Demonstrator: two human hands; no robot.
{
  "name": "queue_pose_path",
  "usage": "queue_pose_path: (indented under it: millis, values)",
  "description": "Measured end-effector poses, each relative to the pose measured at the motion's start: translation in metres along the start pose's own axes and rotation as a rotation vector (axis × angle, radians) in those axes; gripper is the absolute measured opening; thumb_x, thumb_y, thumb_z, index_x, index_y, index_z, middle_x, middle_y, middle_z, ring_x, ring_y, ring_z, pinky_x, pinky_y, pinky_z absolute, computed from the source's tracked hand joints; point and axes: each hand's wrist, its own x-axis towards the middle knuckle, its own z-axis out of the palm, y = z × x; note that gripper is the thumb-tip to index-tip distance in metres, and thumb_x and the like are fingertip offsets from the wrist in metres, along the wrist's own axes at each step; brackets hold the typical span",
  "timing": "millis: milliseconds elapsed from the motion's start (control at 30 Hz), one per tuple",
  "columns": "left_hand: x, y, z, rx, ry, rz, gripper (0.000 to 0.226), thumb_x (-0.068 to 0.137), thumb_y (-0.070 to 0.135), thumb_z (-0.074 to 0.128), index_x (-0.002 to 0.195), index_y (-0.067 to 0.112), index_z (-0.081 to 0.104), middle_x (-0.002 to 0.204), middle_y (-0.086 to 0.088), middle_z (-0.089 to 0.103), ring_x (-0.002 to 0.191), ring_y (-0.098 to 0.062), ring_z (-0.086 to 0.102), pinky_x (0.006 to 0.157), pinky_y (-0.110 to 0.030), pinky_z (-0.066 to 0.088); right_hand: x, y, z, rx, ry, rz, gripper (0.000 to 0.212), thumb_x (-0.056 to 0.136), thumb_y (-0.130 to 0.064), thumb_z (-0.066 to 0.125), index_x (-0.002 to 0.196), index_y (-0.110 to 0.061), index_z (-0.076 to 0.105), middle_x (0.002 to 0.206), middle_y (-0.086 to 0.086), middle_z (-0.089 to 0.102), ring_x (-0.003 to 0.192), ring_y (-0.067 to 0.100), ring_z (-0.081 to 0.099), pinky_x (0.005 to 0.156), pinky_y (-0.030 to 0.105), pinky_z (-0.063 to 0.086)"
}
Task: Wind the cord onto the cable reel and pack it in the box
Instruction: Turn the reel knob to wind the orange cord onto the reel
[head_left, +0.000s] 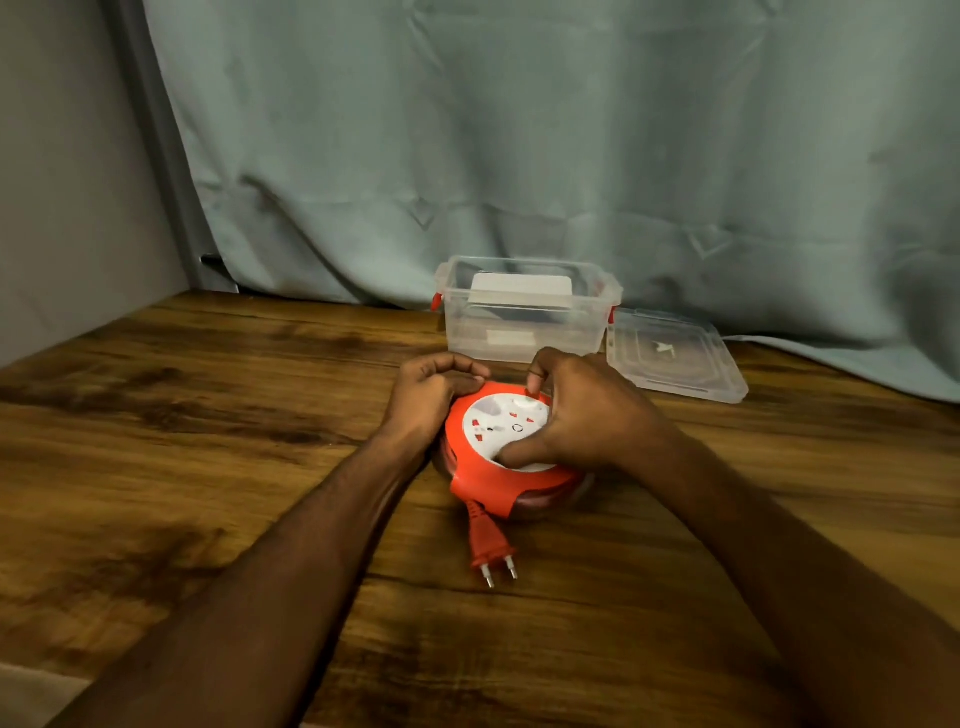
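A dark-grained brown wooden tabletop (208, 415) spreads beneath and around both hands. Beyond them hangs a creased pale grey-green fabric curtain (571, 156); far left of the left hand stands a plain grey wall (62, 182). Lighting is dim and warm.

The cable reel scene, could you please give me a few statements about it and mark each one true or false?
1. The cable reel lies on the wooden table. True.
2. The clear box has its lid on. False: the lid lies on the table to the right of it.
3. The plug lies on the table, its prongs towards the camera. True.
4. The right hand rests on the box. False: it is on the reel's top.
5. The left hand holds the reel's rim. True.
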Motion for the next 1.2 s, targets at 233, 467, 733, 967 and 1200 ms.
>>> queue_pose_path:
  millis: [233, 467, 733, 967, 1200]
  values:
    - [0.000, -0.002, 0.000, -0.024, 0.126, 0.020, 0.023, 0.079, -0.013, 0.058, 0.074, 0.004, 0.071, 0.066, -0.006, 0.070, 0.061, -0.019, 0.062, 0.061, -0.026, 0.052, 0.002, -0.020, 0.029, -0.054, 0.226, 0.167, 0.092, 0.053, -0.075, 0.082, 0.121, -0.019, 0.058, 0.115, 0.002, 0.067, 0.107, 0.026, 0.062, 0.075, 0.032, 0.040]
    - [0.002, -0.008, -0.007, 0.120, 0.223, 0.068, 0.015, 0.083, 0.003, 0.064, 0.081, 0.012, 0.075, 0.084, -0.010, 0.076, 0.077, -0.023, 0.068, 0.076, -0.037, 0.056, 0.001, -0.011, 0.023, -0.086, 0.313, 0.060, 0.052, 0.063, -0.076, 0.073, 0.088, -0.033, 0.061, 0.081, -0.014, 0.057, 0.084, 0.018, 0.061, 0.067, 0.030, 0.036]
    - [-0.007, -0.012, -0.006, 0.379, 0.187, 0.081, 0.014, 0.082, 0.025, 0.076, 0.094, 0.021, 0.081, 0.088, 0.006, 0.080, 0.084, -0.008, 0.075, 0.088, -0.040, 0.061, 0.010, 0.027, 0.036, 0.251, 0.189, 0.187, 0.042, 0.091, -0.051, 0.070, 0.126, -0.028, 0.074, 0.126, -0.005, 0.074, 0.112, 0.018, 0.069, 0.096, 0.038, 0.056]
    - [-0.035, -0.002, -0.002, 0.429, 0.138, -0.032, 0.016, 0.086, 0.030, 0.069, 0.095, 0.023, 0.079, 0.096, 0.006, 0.079, 0.098, -0.017, 0.073, 0.103, -0.050, 0.050, -0.014, 0.013, 0.046, 0.556, 0.268, 0.336, 0.044, 0.089, -0.040, 0.078, 0.128, -0.020, 0.075, 0.130, 0.001, 0.073, 0.113, 0.019, 0.069, 0.100, 0.042, 0.056]
    - [-0.080, -0.003, -0.012, 0.429, 0.071, -0.006, 0.027, 0.074, 0.043, 0.061, 0.088, 0.026, 0.077, 0.089, 0.010, 0.078, 0.095, -0.016, 0.073, 0.101, -0.053, 0.050, -0.064, 0.005, 0.054, 0.692, 0.301, 0.350, 0.043, 0.086, -0.039, 0.081, 0.123, -0.016, 0.075, 0.117, 0.002, 0.075, 0.102, 0.019, 0.072, 0.090, 0.044, 0.062]
